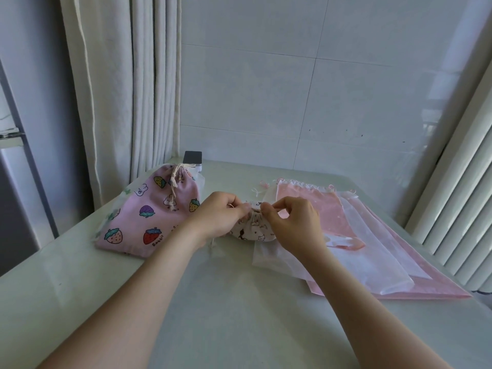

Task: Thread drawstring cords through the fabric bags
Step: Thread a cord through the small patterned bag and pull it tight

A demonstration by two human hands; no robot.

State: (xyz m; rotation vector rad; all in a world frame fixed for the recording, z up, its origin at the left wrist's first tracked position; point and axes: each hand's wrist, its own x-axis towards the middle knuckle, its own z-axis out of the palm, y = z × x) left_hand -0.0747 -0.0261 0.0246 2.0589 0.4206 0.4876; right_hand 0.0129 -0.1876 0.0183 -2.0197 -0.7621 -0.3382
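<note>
A small cream bag with a cat print [254, 229] lies at the middle of the table, its mouth gathered tight. My left hand [218, 217] pinches the gathered top from the left. My right hand [291, 222] pinches it from the right with thumb and forefinger. A pale cord end [211, 246] hangs below my left wrist. To the left lies a pink strawberry-print bag [149, 219], drawn shut with a beige knotted cord [174, 179].
A stack of flat pink and sheer white bags [372, 243] is spread to the right of my hands, thin ribbons at their tops. A dark box [193, 158] stands at the table's back left. Curtain at left, radiator at right, tiled wall behind.
</note>
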